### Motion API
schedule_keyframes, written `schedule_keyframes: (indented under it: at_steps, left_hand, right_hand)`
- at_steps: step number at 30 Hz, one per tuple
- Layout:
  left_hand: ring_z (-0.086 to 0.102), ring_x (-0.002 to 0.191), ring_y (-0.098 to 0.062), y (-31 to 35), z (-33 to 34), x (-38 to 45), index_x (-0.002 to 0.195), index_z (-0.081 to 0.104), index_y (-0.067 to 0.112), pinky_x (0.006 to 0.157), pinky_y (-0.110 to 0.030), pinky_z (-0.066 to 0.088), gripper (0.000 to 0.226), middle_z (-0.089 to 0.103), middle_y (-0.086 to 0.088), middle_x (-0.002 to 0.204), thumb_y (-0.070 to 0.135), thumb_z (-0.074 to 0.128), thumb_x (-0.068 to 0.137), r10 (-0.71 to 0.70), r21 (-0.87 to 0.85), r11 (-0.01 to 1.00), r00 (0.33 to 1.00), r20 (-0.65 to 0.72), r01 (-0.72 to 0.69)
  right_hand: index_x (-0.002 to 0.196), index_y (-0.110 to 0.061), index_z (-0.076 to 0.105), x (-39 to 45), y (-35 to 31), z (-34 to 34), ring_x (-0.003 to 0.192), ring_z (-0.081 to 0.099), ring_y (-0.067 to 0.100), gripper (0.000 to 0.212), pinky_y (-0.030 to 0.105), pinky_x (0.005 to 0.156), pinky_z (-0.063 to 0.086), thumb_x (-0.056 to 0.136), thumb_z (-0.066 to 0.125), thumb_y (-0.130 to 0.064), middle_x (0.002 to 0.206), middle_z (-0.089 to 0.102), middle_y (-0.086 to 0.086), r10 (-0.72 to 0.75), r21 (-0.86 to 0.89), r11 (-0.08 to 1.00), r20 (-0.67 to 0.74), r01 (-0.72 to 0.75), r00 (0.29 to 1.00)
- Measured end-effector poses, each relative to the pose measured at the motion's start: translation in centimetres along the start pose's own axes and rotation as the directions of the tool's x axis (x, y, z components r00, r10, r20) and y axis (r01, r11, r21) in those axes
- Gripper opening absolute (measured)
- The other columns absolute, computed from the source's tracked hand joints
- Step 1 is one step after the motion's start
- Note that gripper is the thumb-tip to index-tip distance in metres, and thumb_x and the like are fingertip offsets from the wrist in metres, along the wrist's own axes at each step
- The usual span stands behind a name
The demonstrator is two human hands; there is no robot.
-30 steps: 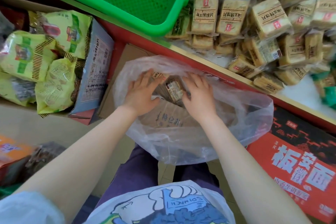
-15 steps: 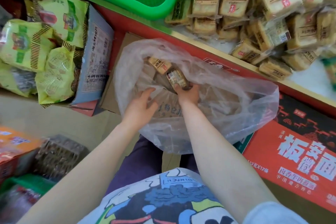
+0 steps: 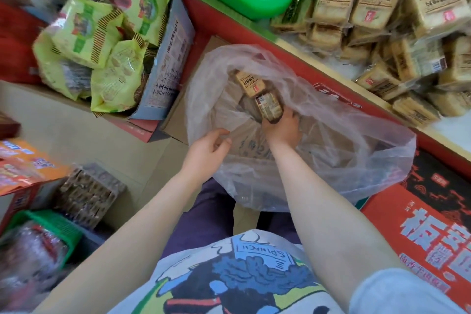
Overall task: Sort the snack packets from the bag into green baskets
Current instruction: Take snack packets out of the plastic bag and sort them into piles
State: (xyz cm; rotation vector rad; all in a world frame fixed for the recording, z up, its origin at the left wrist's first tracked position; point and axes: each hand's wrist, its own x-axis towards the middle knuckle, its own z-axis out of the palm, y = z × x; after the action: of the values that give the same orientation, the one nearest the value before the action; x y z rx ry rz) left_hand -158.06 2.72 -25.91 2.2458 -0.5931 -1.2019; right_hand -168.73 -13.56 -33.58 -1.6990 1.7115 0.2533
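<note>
A clear plastic bag (image 3: 331,150) lies open over a cardboard box in front of me. Inside it my right hand (image 3: 281,129) grips a tan snack packet (image 3: 270,107), and a second tan packet (image 3: 251,83) lies just beyond it. My left hand (image 3: 206,151) hovers at the bag's near-left rim with fingers loosely curled, holding nothing. A green basket (image 3: 257,2) stands on the shelf above the bag, its visible part holding nothing. To its right is a heap of the same tan packets (image 3: 382,18).
A carton of yellow-green snack bags (image 3: 102,41) stands to the left. A red noodle carton (image 3: 433,232) lies at the right. Orange packets (image 3: 23,163), a brown wrapped pack (image 3: 89,194) and a smaller green basket (image 3: 48,227) crowd the lower left.
Both hands were spread inside the bag over the packets. My right hand has closed around one packet and lifted it a little. My left hand has drawn back to the bag's rim.
</note>
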Motion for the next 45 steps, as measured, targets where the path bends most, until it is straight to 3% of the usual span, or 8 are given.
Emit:
schedule_keyframes:
  at_steps: [7,12,18,24,28,33,40,45]
  left_hand:
    - [0.063,0.085,-0.015,2.0,-0.2,-2.4,0.122,0.065,0.02,0.077,-0.032,0.049,0.028,0.063,0.01,0.089,0.033,0.056,0.099,-0.02,-0.029,0.999,0.999,-0.03,0.019]
    - [0.073,0.091,-0.02,10.6,1.7,-4.4,0.129,0.058,0.019,0.079,-0.037,0.061,0.034,0.072,-0.002,0.11,0.031,0.063,0.098,-0.029,-0.463,0.881,0.987,0.156,0.1]
    - [0.072,0.101,-0.034,23.0,8.6,-7.6,0.122,0.065,0.007,0.089,-0.047,0.058,0.033,0.075,-0.015,0.108,0.02,0.07,0.093,0.186,-0.525,0.851,0.926,0.329,0.015]
    - [0.072,0.087,-0.014,33.5,18.0,-9.8,0.114,0.07,0.021,0.075,-0.025,0.058,0.021,0.077,-0.003,0.099,0.017,0.068,0.094,0.299,-0.298,0.945,0.725,0.62,-0.135]
    - [0.061,0.121,-0.022,35.4,26.1,-7.0,0.119,0.066,0.034,0.104,-0.04,0.048,0.029,0.067,-0.001,0.12,0.042,0.067,0.092,0.332,-0.036,0.935,0.84,0.429,-0.352]
    - [0.024,0.149,-0.025,32.3,30.1,-4.2,0.153,0.037,0.024,0.118,-0.048,0.024,0.059,0.032,-0.003,0.161,0.052,0.043,0.101,0.276,0.647,0.608,0.886,0.372,-0.461]
    - [0.011,0.153,-0.019,31.2,29.8,-3.1,0.156,0.026,0.03,0.12,-0.055,0.018,0.06,0.022,0.005,0.165,0.049,0.042,0.102,0.227,0.679,0.554,0.872,0.434,-0.482]
    - [0.005,0.154,-0.017,31.0,29.8,-2.9,0.158,0.023,0.029,0.121,-0.056,0.015,0.062,0.018,0.006,0.166,0.05,0.041,0.102,0.213,0.673,0.55,0.862,0.46,-0.496]
  right_hand:
    - [0.13,-0.024,0.056,-5.7,1.0,-6.9,0.107,0.054,0.019,0.054,0.028,0.083,0.043,0.081,0.077,-0.034,0.131,0.051,0.007,-0.183,0.253,0.956,0.119,0.148,0.976]
    - [0.115,-0.031,0.053,-11.1,4.1,-16.3,0.094,0.059,-0.01,0.043,0.006,0.077,0.042,0.083,0.079,-0.017,0.103,0.063,-0.021,-0.383,0.447,0.846,0.135,0.289,0.914]
    - [0.124,-0.035,0.054,-12.5,11.3,-27.8,0.101,0.068,0.013,0.053,0.031,0.085,0.056,0.081,0.081,-0.022,0.111,0.07,-0.002,-0.387,0.649,0.701,-0.005,0.297,0.922]
    - [0.11,-0.013,0.065,-11.8,22.3,-36.3,0.078,0.067,0.025,0.023,0.036,0.066,0.05,0.097,0.066,-0.031,0.094,0.074,0.011,-0.205,0.795,0.606,0.16,-0.002,0.966]
    - [0.099,-0.008,0.066,-9.8,28.6,-39.1,0.055,0.051,0.016,0.036,0.027,0.05,0.038,0.094,0.066,-0.043,0.085,0.073,0.017,0.038,0.737,0.659,0.167,-0.15,0.985]
    - [0.101,-0.009,0.061,-3.9,31.0,-42.6,0.045,0.044,0.013,0.03,0.024,0.043,0.033,0.096,0.063,-0.039,0.064,0.055,0.004,0.148,0.828,0.523,0.145,-0.202,0.978]
    - [0.113,-0.006,0.066,3.4,27.1,-44.8,0.055,0.061,0.01,0.024,0.025,0.055,0.052,0.096,0.065,-0.024,0.081,0.068,0.002,0.141,0.947,0.317,0.002,-0.047,0.99]
    - [0.104,-0.009,0.07,4.3,25.5,-43.4,0.059,0.063,0.013,0.019,0.025,0.057,0.053,0.094,0.068,-0.024,0.082,0.072,0.003,0.079,0.904,0.425,0.02,-0.052,0.997]
